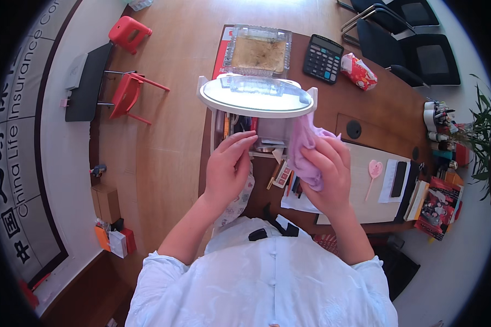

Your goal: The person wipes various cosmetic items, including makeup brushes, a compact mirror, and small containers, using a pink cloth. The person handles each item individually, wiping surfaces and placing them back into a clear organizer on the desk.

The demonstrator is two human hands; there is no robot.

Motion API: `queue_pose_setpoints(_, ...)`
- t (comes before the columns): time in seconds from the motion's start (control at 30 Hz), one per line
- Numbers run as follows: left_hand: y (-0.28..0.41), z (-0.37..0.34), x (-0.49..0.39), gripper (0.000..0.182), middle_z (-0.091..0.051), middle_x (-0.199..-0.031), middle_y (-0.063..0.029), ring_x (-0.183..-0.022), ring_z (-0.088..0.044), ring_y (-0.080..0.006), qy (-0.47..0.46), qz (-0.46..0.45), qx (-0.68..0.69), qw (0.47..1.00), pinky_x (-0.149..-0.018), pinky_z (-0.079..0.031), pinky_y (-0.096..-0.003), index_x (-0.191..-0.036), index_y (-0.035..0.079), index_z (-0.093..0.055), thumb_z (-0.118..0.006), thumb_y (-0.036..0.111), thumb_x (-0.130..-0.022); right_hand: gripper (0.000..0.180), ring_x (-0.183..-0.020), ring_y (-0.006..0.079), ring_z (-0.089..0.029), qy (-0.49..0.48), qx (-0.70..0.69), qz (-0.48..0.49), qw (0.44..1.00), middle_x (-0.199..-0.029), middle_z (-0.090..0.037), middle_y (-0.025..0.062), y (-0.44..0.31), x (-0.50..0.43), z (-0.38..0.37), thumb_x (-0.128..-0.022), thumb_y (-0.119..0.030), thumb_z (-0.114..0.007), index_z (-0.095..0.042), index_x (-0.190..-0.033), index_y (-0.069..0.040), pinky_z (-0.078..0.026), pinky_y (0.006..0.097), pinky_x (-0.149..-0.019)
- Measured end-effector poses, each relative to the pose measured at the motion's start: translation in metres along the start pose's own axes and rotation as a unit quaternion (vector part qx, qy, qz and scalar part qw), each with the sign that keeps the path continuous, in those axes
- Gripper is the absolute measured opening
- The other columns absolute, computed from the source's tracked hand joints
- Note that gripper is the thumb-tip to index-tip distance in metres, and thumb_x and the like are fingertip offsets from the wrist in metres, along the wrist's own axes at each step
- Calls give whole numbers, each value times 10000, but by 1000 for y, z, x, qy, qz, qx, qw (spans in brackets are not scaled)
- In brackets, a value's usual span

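Observation:
A white organizer box (213, 135) with an oval mirror (255, 95) on top stands in front of me on the brown desk. Its open compartments hold pens, a red item and other small things. My right hand (329, 171) grips a crumpled lilac cloth (305, 153), which lies against the box's right side. My left hand (229, 167) is at the front left of the box, fingers bent and nothing visible in them; whether it touches the rim cannot be told. Close to the box's front, a gold-coloured pen (274, 175) and several pencils (290, 184) lie on the desk.
Behind the mirror sits a clear-rimmed tray (258, 55) with a stained tan base. A black calculator (323, 59) and a red tissue pack (359, 71) are to its right. Further right are a desk pad (352, 196), a pink heart-shaped item (375, 168) and pen holders (430, 112).

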State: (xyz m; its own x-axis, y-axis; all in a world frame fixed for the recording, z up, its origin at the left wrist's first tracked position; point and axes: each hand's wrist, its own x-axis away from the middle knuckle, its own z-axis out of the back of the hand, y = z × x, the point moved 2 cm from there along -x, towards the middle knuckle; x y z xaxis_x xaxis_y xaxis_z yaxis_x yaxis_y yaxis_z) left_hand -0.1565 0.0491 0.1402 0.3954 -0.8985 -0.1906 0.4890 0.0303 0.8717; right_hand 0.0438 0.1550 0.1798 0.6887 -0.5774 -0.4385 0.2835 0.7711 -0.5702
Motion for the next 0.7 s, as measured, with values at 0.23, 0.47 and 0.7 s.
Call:
queue_pose_setpoints(0.23, -17, 1, 6, 408, -742, -1106, -117, -715, -657, -107, -82, 150, 148, 974, -664, -546, -265, -1294, 28, -663, -518, -100, -935, 478, -1097, 320, -587, -119, 71, -102, 985, -1177, -706, 58, -1, -18, -28, -644, -41, -777, -669, -1106, -94, -480, 461, -985)
queue_pose_setpoints(0.47, -22, 5, 7, 419, -737, -1107, -126, -740, -676, -93, -94, 148, 135, 975, -632, -538, -269, -1307, 11, -638, -527, -95, -918, 429, -1062, 315, -614, -158, 45, -79, 983, -1054, -710, 68, -22, -45, -56, -659, -29, -750, -668, -1075, -91, -522, 437, -889)
queue_pose_setpoints(0.7, -17, 6, -12, 428, -678, -1139, -161, -856, -698, -338, -42, 41, -8, 998, -706, -561, -386, -1307, 40, -590, -655, 31, -884, 404, -1029, 291, -627, -2, -61, -147, 987, -1085, -673, 116, -4, -25, -22, -719, 35, -679, -659, -1112, -55, -507, 370, -913)
